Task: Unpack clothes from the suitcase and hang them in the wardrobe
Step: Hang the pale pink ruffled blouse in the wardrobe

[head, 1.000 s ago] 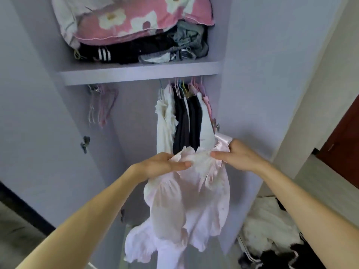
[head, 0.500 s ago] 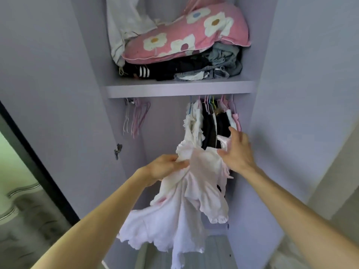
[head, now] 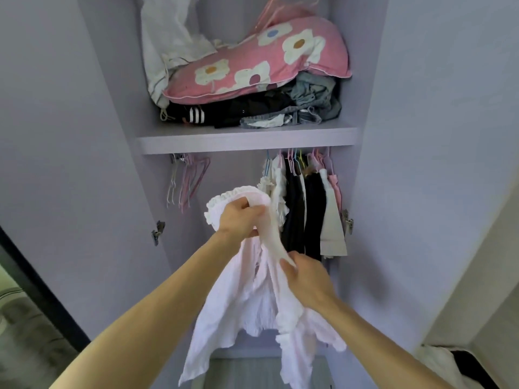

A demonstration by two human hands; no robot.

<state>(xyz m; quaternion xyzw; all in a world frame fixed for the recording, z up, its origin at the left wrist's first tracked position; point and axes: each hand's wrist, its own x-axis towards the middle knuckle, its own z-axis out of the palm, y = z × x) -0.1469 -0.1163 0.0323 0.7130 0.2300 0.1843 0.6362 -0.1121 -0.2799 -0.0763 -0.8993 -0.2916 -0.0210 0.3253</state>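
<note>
Pale pink cotton, a frilled blouse (head: 247, 307), hangs before the open wardrobe (head: 84, 136), its length running straight down from the left hand (head: 241, 217), whose fingers curl round the bunched top edge. Lower down, the right hand (head: 307, 279) pinches a fold of the same cloth between thumb and fingers. The empty hangers (head: 188, 178) lie up and to the left of the raised left hand, the nearer of the two, with the hung clothes (head: 304, 209) just behind and to its right; in my judgement a hanger is wanted next.
</note>
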